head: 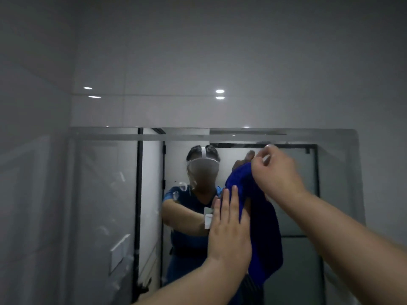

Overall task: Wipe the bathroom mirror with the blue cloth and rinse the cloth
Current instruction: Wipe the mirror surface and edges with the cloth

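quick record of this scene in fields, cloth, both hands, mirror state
cloth: blue cloth, held up at the mirror, lower part hanging
right: right hand pinches the cloth's top
left: left hand flat, fingers straight, on the cloth's left side
mirror state: streaks on its left part
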`<state>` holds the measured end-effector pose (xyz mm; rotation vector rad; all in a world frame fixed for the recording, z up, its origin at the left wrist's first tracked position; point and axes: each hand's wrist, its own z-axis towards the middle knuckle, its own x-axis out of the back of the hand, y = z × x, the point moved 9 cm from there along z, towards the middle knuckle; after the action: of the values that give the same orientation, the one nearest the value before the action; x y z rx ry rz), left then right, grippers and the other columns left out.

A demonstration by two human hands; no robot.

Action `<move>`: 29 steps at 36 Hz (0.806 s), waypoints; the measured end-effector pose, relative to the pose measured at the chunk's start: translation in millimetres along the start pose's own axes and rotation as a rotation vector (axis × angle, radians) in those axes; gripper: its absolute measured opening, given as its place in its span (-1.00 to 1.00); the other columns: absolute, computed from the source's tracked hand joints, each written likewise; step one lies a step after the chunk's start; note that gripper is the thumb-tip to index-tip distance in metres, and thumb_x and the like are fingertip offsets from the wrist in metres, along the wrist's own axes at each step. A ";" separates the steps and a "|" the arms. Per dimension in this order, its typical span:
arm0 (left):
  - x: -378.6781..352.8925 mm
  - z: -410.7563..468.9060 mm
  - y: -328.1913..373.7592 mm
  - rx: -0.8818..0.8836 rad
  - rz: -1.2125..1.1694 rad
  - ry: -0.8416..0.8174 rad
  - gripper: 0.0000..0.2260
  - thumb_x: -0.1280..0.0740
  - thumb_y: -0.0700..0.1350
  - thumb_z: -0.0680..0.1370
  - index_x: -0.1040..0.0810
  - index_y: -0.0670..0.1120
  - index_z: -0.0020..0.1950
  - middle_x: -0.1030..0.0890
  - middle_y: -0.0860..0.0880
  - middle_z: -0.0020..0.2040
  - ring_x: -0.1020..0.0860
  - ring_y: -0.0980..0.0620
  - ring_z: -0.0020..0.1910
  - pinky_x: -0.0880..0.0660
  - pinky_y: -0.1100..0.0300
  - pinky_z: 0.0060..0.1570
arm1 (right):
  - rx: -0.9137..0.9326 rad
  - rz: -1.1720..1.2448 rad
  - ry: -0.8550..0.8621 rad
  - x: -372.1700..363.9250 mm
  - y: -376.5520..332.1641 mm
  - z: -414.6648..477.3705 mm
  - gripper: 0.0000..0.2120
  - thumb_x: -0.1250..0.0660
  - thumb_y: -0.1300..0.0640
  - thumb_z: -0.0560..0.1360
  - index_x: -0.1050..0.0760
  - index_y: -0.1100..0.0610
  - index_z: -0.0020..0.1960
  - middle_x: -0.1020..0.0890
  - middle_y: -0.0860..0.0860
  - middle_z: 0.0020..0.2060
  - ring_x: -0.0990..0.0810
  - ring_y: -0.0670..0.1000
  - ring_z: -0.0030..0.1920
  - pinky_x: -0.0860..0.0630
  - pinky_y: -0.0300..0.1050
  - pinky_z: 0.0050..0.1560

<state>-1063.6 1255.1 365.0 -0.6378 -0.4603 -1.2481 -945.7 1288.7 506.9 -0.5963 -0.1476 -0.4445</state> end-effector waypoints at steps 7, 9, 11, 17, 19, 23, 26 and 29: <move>56.8 40.7 -71.5 0.169 -0.026 0.272 -0.35 -0.16 -0.09 0.66 0.02 -0.18 0.71 0.23 -0.34 0.67 0.18 -0.31 0.68 0.02 -0.22 0.64 | 0.498 0.002 0.107 -13.5 -65.2 -5.0 -0.66 -0.27 0.07 0.51 -0.51 0.09 0.27 -0.50 0.01 0.14 -0.61 0.07 0.08 -0.63 0.14 0.13; 74.2 47.2 -98.2 0.193 -0.018 0.301 -0.34 -0.17 -0.06 0.67 0.01 -0.17 0.70 0.19 -0.34 0.68 0.15 -0.30 0.69 -0.01 -0.20 0.65 | 0.577 -0.024 0.102 -20.6 -79.9 -6.0 -0.59 -0.31 0.15 0.52 -0.47 0.12 0.36 -0.48 0.06 0.26 -0.59 0.07 0.13 -0.61 0.07 0.16; 81.0 46.9 -120.6 0.186 0.012 0.288 -0.34 -0.16 -0.02 0.67 0.04 -0.15 0.70 0.21 -0.32 0.69 0.17 -0.27 0.69 0.00 -0.18 0.66 | 0.605 -0.035 0.099 -26.9 -95.3 -2.6 -0.53 -0.30 0.18 0.53 -0.43 0.12 0.44 -0.45 0.08 0.37 -0.54 0.06 0.24 -0.55 0.03 0.27; 47.5 -11.2 -156.5 0.183 -0.034 0.267 -0.34 -0.13 -0.02 0.63 -0.06 -0.16 0.70 0.14 -0.30 0.70 0.07 -0.26 0.70 -0.08 -0.16 0.65 | 0.577 0.003 0.051 -60.7 -130.9 -3.0 -0.46 -0.26 0.14 0.54 -0.36 0.11 0.52 -0.33 0.05 0.55 -0.38 0.02 0.48 -0.39 0.07 0.53; 22.0 -43.3 -161.8 0.192 -0.034 0.213 -0.32 -0.15 0.00 0.61 -0.08 -0.16 0.70 0.14 -0.30 0.70 0.06 -0.26 0.70 -0.12 -0.18 0.63 | 0.615 0.001 0.024 -77.2 -137.5 -14.4 -0.45 -0.27 0.13 0.52 -0.37 0.12 0.52 -0.35 0.07 0.55 -0.34 0.11 0.55 -0.35 0.19 0.55; -4.5 -95.9 -195.0 0.245 0.017 0.175 -0.30 -0.25 0.03 0.53 -0.21 -0.14 0.65 0.02 -0.29 0.70 -0.08 -0.27 0.66 -0.24 -0.20 0.58 | 0.711 -0.066 0.089 -102.6 -139.7 -39.2 -0.52 -0.37 0.12 0.43 -0.51 0.12 0.35 -0.54 0.09 0.32 -0.50 0.12 0.30 -0.40 0.11 0.32; 4.5 -113.8 -241.1 0.372 0.024 0.209 -0.30 -0.28 0.00 0.55 -0.17 -0.16 0.66 -0.07 -0.30 0.69 -0.15 -0.30 0.64 -0.26 -0.23 0.57 | 0.763 -0.053 0.088 -121.2 -125.3 -50.8 -0.69 -0.39 0.14 0.40 -0.53 0.12 0.14 -0.55 0.06 0.01 -0.47 0.08 0.01 -0.43 0.06 0.05; 31.6 -112.3 -296.6 0.588 -0.039 0.260 -0.30 -0.27 -0.03 0.62 -0.04 -0.13 0.69 -0.12 -0.32 0.66 -0.17 -0.33 0.63 -0.23 -0.28 0.58 | 0.813 -0.067 0.097 -131.6 -108.7 -53.7 -0.78 -0.38 0.15 0.38 -0.49 0.11 0.01 -0.48 0.03 -0.12 -0.43 0.10 -0.11 -0.39 0.08 -0.06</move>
<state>-1343.5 1102.7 358.7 0.0313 -0.5886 -1.1372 -1111.6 1225.5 484.1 0.2280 -0.2381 -0.4341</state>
